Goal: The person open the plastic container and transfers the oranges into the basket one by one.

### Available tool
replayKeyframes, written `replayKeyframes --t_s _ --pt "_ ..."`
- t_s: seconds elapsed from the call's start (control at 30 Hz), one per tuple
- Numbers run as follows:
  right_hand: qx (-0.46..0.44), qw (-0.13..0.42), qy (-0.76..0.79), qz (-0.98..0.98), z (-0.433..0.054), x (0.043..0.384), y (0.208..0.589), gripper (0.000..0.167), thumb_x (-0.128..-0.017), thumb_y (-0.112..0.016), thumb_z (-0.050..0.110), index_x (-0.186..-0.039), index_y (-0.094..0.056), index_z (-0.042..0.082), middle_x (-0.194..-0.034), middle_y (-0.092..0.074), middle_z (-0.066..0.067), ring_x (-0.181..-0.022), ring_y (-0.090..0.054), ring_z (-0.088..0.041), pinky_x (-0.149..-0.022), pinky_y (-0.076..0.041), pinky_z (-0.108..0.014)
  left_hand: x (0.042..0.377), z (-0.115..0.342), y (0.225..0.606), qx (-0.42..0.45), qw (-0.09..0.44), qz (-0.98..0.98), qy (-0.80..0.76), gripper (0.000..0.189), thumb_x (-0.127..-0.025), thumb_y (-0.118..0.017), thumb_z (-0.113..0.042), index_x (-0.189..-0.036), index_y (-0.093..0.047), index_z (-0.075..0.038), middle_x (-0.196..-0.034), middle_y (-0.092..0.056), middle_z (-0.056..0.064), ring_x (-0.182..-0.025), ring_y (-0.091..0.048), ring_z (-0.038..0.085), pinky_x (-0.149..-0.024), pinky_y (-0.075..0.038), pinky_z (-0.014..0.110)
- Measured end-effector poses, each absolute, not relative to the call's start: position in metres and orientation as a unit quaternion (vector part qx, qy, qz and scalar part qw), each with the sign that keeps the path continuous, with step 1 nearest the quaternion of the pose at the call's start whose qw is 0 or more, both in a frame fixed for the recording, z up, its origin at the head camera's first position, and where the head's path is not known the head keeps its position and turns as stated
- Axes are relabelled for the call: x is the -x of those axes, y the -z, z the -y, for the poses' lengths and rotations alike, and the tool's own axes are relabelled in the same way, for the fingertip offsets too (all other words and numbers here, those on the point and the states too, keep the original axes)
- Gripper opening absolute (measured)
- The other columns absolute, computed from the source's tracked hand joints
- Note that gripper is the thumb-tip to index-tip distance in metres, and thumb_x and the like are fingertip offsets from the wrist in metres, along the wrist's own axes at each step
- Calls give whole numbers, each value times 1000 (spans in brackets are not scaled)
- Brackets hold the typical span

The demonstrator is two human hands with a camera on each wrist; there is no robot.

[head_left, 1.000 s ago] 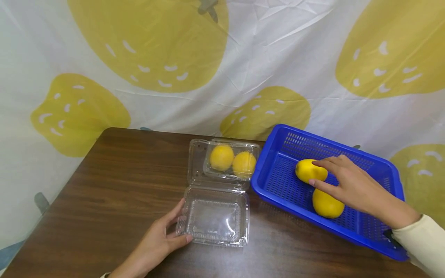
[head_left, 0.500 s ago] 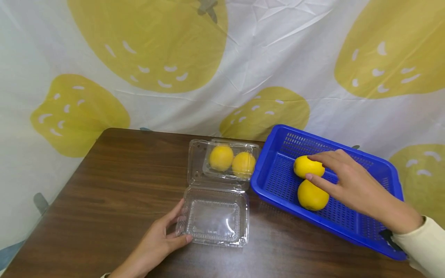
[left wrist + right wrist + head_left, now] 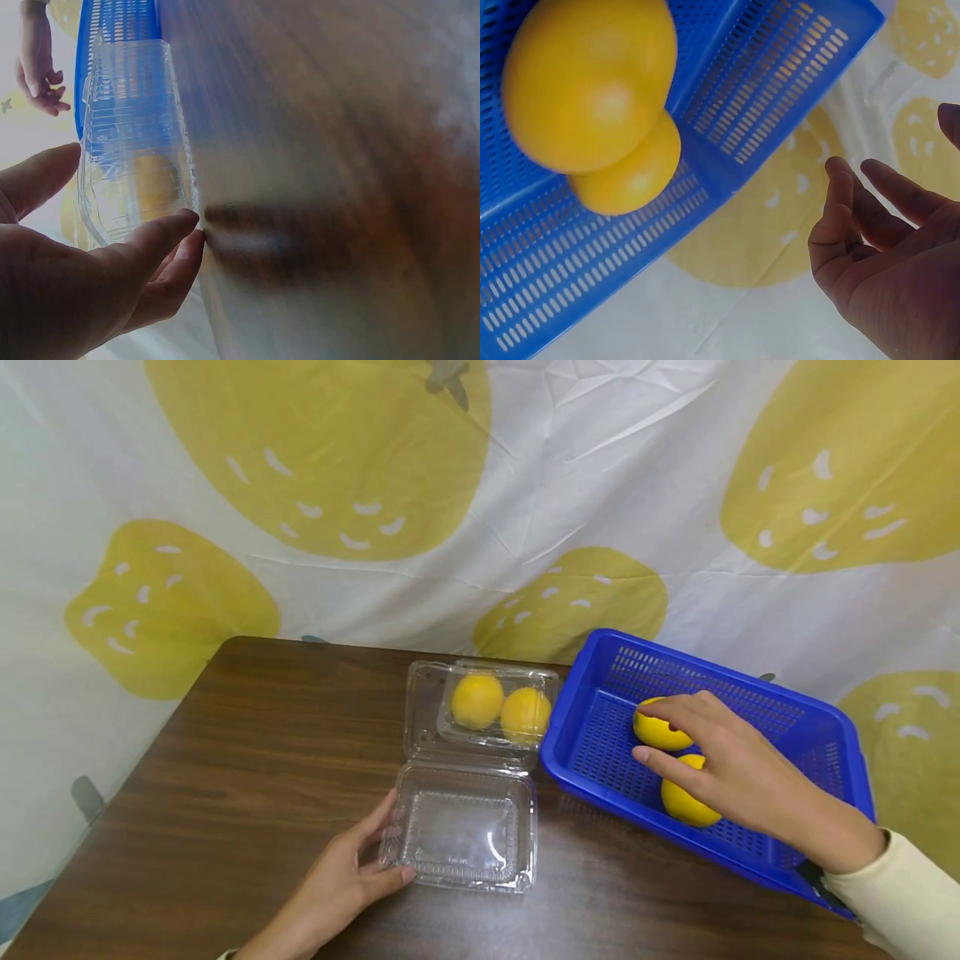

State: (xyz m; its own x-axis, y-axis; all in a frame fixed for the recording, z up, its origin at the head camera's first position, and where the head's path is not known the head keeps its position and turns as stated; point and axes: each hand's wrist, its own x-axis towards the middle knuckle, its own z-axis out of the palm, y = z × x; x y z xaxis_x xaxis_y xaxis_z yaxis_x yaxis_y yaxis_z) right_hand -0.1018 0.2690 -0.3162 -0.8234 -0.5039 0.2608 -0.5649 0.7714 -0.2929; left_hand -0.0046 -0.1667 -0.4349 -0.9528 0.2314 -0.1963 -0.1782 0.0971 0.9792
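My left hand [image 3: 337, 868] holds the front left corner of an open clear plastic clamshell container [image 3: 461, 827]; its thumb is at the rim, its fingers along the side wall in the left wrist view. Over the blue basket [image 3: 622, 810] hovers my right hand [image 3: 738, 772], fingers loosely bent. Below it lie two yellow lemons, the far lemon [image 3: 660, 735] and the near lemon [image 3: 681, 797], both partly hidden by the hand in the head view. A gap separates this hand [image 3: 889, 255] from the larger-looking lemon [image 3: 589, 82] in the right wrist view.
Behind the front tray, the clamshell's lid [image 3: 420, 718] overlaps a second clear box [image 3: 502, 670] with two yellow fruits [image 3: 477, 700] inside. The basket stands at their right on the brown wooden table [image 3: 247, 793]. A lemon-print cloth [image 3: 360, 593] hangs along the table's back edge.
My right hand has shifted a little left over the basket. The near lemon rolled left, then part of the way back; the far lemon moved slightly left. The left hand stayed still.
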Motion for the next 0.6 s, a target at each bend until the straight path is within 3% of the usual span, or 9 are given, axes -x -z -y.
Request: replayKeyframes --t_s 0.33,0.6 --pt "-308 97 -183 929 -257 97 321 50 -98 -86 29 -142 -72 11 -137 -70 -5 -120 -62 -21 -93 -57 -51 4 167 434 -17 151 -732 -665 103 -90 -86 -2 -174 -27 -4 -169 -39 33 -151 -47 52 -112 -56 35" --pt "-324 105 -186 922 -244 87 320 50 -96 -88 28 -140 -72 12 -134 -71 -5 -130 -63 -28 -105 -55 -58 4 167 434 -14 152 -733 -663 102 -91 -87 -2 -174 -27 -5 -169 -39 32 -152 -46 51 -112 -55 35"
